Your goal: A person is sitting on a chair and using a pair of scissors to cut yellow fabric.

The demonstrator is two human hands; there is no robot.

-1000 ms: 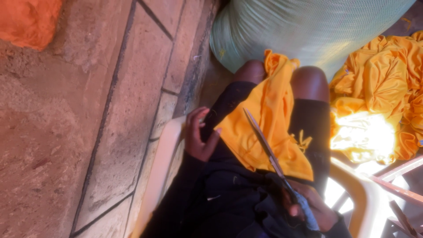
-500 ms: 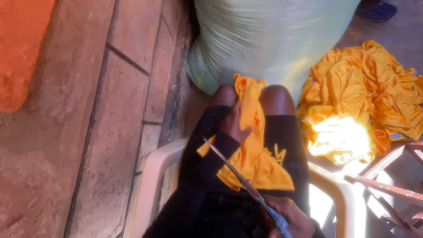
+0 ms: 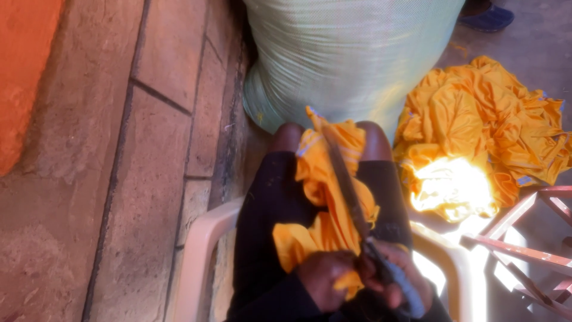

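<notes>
On the lap, nearest the camera, the left hand is closed on a bunched edge of the yellow garment; just beside it the right hand is wrapped round the handles of long scissors, whose blades lie shut or nearly so along the cloth, pointing toward the knees; whether they bite into the fabric I cannot tell. The garment drapes between the thighs in dark shorts, over the seat of a pale plastic chair. No cut shows in this piece, so the trimming seems barely begun. Beyond the knees stands a big pale-green woven sack; to the right, on the floor, a heap of yellow garments, partly sunlit, beside a reddish metal frame; at left, a block wall.
</notes>
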